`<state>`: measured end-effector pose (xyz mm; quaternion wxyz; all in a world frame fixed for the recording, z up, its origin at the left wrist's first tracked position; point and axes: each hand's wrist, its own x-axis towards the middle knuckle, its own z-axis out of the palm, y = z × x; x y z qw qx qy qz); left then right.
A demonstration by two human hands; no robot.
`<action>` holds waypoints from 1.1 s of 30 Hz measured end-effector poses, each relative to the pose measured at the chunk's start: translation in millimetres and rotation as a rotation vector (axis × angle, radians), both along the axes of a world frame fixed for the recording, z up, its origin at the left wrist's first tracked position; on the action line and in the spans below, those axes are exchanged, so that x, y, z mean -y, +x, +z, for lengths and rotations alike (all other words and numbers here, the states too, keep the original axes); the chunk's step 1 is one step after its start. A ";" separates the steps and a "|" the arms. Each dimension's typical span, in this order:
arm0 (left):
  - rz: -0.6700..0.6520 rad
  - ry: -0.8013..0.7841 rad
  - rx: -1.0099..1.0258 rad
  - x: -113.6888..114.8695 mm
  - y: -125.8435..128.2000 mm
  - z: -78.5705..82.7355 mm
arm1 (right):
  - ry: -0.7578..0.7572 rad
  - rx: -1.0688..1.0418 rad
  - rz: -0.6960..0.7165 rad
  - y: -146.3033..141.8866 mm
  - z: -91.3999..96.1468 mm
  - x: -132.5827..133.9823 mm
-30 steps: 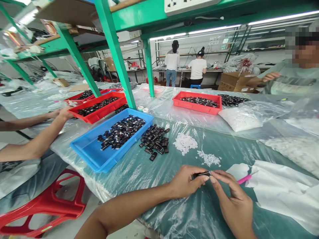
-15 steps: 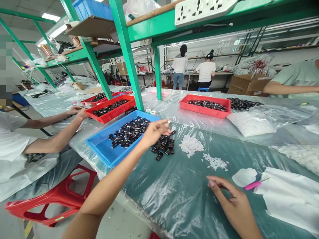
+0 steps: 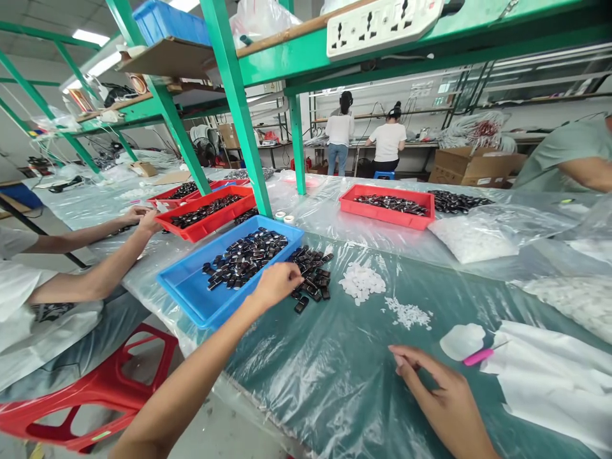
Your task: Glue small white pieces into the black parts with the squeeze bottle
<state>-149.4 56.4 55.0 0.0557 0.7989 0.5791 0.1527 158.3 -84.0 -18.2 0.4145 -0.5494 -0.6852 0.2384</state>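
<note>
My left hand [image 3: 278, 284] is over the left edge of a loose pile of small black plastic pieces [image 3: 315, 271], fingers curled and pinched together. What lies between those fingertips is hidden. The blue tray [image 3: 184, 306] with more black pieces [image 3: 246, 258] is beside that hand. My right hand [image 3: 440, 398] rests low over the green table surface, thumb and forefinger tips pressed together; anything between them is too small to make out. A heap of white pieces [image 3: 362, 282] and a heap of smaller white bits [image 3: 407, 313] lie between my hands.
A pink-handled tool [image 3: 478, 357] lies by a white cloth [image 3: 549, 382]. Red trays of black pieces [image 3: 387, 217] [image 3: 205, 226] stand farther back. A green post [image 3: 241, 121] rises behind the blue tray. A co-worker's hands [image 3: 143, 217] are at left; a bag of white pieces [image 3: 478, 236] lies right.
My left hand has come down and left, from above the black pile to its edge, fingers curling in. My right hand keeps its pinched pose. The view has shifted slightly.
</note>
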 end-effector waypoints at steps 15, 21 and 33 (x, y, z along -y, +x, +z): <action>-0.358 -0.479 0.749 11.5 58.6 -13.0 | 0.128 0.075 0.060 -1.6 3.9 -0.7; -0.433 -0.690 1.115 15.9 96.3 -1.2 | 0.204 0.099 -0.003 1.8 6.7 -2.4; -0.567 -0.753 1.293 24.0 123.3 -4.6 | 0.570 0.252 -0.297 39.2 31.6 -3.5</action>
